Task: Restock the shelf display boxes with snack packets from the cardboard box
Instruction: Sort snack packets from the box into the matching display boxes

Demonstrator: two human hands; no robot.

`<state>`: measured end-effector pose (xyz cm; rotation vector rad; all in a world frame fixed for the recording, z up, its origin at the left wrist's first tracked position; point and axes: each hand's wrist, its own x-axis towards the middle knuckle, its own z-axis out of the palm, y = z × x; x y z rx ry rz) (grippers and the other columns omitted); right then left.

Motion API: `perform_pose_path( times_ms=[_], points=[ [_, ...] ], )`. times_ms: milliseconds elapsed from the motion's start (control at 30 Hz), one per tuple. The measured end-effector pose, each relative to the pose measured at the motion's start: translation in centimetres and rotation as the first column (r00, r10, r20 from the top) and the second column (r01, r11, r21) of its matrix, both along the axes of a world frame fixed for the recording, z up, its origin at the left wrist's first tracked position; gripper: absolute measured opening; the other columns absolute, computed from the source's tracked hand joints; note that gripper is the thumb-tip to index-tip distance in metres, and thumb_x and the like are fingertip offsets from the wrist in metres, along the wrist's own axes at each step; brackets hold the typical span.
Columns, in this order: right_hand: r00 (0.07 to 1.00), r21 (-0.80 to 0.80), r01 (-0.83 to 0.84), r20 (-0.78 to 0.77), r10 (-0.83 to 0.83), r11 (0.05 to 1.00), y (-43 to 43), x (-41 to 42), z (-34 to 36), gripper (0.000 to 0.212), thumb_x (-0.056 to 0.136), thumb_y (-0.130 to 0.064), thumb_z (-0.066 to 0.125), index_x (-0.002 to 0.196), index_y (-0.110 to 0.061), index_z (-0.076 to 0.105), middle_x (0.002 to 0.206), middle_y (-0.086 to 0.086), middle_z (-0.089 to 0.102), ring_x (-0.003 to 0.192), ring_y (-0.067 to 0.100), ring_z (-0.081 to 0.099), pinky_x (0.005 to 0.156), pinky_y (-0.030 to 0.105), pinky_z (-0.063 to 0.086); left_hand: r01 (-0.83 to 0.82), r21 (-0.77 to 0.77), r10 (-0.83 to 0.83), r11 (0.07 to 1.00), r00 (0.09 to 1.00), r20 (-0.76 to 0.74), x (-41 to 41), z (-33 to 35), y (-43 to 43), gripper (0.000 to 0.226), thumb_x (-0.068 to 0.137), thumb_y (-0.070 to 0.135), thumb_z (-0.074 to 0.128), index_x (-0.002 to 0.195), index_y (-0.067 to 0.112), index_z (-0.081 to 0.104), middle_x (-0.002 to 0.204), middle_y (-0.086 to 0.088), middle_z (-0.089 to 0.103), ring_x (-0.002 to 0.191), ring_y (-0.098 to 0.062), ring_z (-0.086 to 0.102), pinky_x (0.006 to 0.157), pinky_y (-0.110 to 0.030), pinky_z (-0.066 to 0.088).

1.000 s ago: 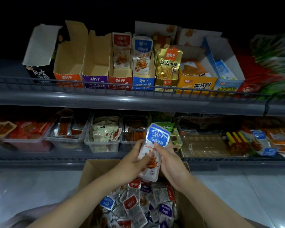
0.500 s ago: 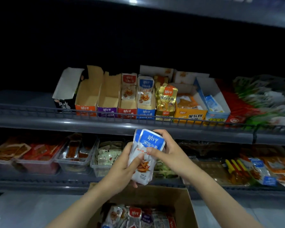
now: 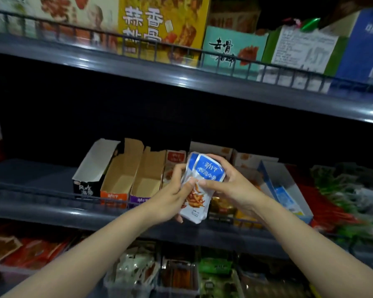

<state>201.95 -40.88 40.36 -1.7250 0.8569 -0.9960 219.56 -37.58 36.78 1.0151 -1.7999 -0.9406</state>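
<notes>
The left hand [image 3: 170, 201], right hand [image 3: 233, 190] and both forearms are bare.

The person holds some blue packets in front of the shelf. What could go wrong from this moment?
1. Both the left hand and right hand pinch several blue packets at once; one may slip out and fall.
2. The empty orange box and purple box stand close by; packets could land in the wrong one.

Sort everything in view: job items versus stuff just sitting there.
Job: blue snack packets, held by left hand and right hand; empty orange display box; empty purple display box.
Bystanders: top-shelf cartons; bottom-shelf trays; green-and-red packs at right.
</notes>
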Motion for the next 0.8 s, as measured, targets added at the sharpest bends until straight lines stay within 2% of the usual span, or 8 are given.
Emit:
perform_pose_path(
  times_ms=[133, 200, 267, 367, 467, 600, 700, 800],
  points=[
    [0.997, -0.041, 0.067, -0.025, -0.068, 0.997, -4.2, -0.2, 0.5, 0.056, 0.077, -0.005, 0.075, 0.119, -0.034, 0.053, 0.107, -0.003, 0.069, 0.093, 0.012, 0.069, 0.073, 0.027, 0.058, -0.02, 0.056, 0.023, 0.998, 0.999, -0.04, -0.3, 0.8, -3.5, 0.035, 0.095, 0.048, 0.032, 0.127, 0.037, 0.023, 0.106, -0.001, 0.064, 0.086, -0.019, 0.071, 0.062, -0.035, 0.059],
    [0.988, -0.07, 0.149, -0.041, -0.152, 0.986, -6.6, -0.5, 0.2, 0.06, 0.076, -0.009, 0.077, 0.125, -0.03, 0.05, 0.109, -0.003, 0.068, 0.096, 0.014, 0.069, 0.079, 0.033, 0.058, -0.064, 0.022, 0.064, 0.998, 0.998, -0.007, -0.2, 0.5, -4.9, 0.038, 0.096, 0.049, 0.029, 0.131, 0.038, 0.022, 0.113, -0.001, 0.062, 0.093, -0.015, 0.067, 0.079, -0.038, 0.058],
    [0.964, -0.087, 0.261, -0.026, -0.264, 0.961, -8.9, -1.0, -0.1, 0.057, 0.076, -0.012, 0.078, 0.123, -0.028, 0.049, 0.108, -0.003, 0.068, 0.097, 0.016, 0.068, 0.082, 0.035, 0.057, -0.184, -0.036, 0.186, 0.982, 0.98, 0.073, 0.5, -0.5, -6.3, 0.044, 0.097, 0.049, 0.028, 0.139, 0.036, 0.022, 0.134, 0.001, 0.052, 0.115, -0.012, 0.056, 0.101, -0.036, 0.045],
    [0.945, -0.156, 0.321, -0.014, -0.327, 0.934, -11.5, -1.0, -0.4, 0.05, 0.077, -0.011, 0.077, 0.107, -0.038, 0.048, 0.1, -0.007, 0.065, 0.089, 0.009, 0.066, 0.077, 0.029, 0.056, -0.343, -0.171, 0.381, 0.924, 0.869, 0.314, 1.8, -2.5, -8.2, 0.065, 0.09, 0.059, 0.025, 0.149, 0.031, 0.021, 0.155, 0.006, 0.026, 0.142, -0.014, 0.023, 0.117, -0.038, 0.021],
    [0.941, -0.192, 0.323, -0.038, -0.336, 0.927, -13.0, -0.1, -1.1, 0.05, 0.078, -0.01, 0.076, 0.109, -0.035, 0.045, 0.091, -0.014, 0.061, 0.08, -0.001, 0.061, 0.068, 0.015, 0.054, -0.341, -0.239, 0.415, 0.909, 0.776, 0.475, 1.9, -4.4, -9.5, 0.064, 0.094, 0.057, 0.031, 0.15, 0.031, 0.017, 0.158, 0.01, 0.017, 0.147, -0.01, 0.002, 0.119, -0.039, -0.002],
    [0.95, -0.103, 0.3, -0.056, -0.306, 0.949, -14.3, 0.7, -2.1, 0.031, 0.08, -0.012, 0.074, 0.092, -0.029, 0.052, 0.09, -0.015, 0.06, 0.082, 0.003, 0.058, 0.081, 0.02, 0.051, -0.331, -0.214, 0.394, 0.919, 0.778, 0.489, 1.5, -5.9, -10.5, 0.066, 0.095, 0.053, 0.042, 0.151, 0.034, 0.012, 0.157, 0.009, 0.02, 0.146, -0.008, 0.002, 0.119, -0.039, -0.006],
    [0.944, -0.183, 0.282, -0.125, -0.306, 0.942, -15.1, 0.8, -2.1, 0.049, 0.081, -0.011, 0.074, 0.12, -0.028, 0.049, 0.09, -0.022, 0.054, 0.07, -0.013, 0.052, 0.06, 0.002, 0.046, -0.325, -0.21, 0.387, 0.922, 0.767, 0.512, 1.4, -6.1, -10.8, 0.067, 0.095, 0.045, 0.046, 0.15, 0.037, 0.009, 0.156, 0.007, 0.025, 0.146, -0.009, 0.002, 0.119, -0.042, -0.008],
    [0.935, -0.294, 0.246, -0.181, -0.306, 0.924, -15.5, 0.7, -1.4, 0.064, 0.079, -0.006, 0.075, 0.13, -0.027, 0.043, 0.094, -0.024, 0.05, 0.076, -0.015, 0.05, 0.054, -0.001, 0.042, -0.319, -0.175, 0.363, 0.931, 0.78, 0.509, 1.3, -6.1, -11.0, 0.067, 0.096, 0.041, 0.047, 0.151, 0.036, 0.01, 0.155, 0.005, 0.027, 0.146, -0.009, 0.007, 0.119, -0.04, -0.006]
  ],
)
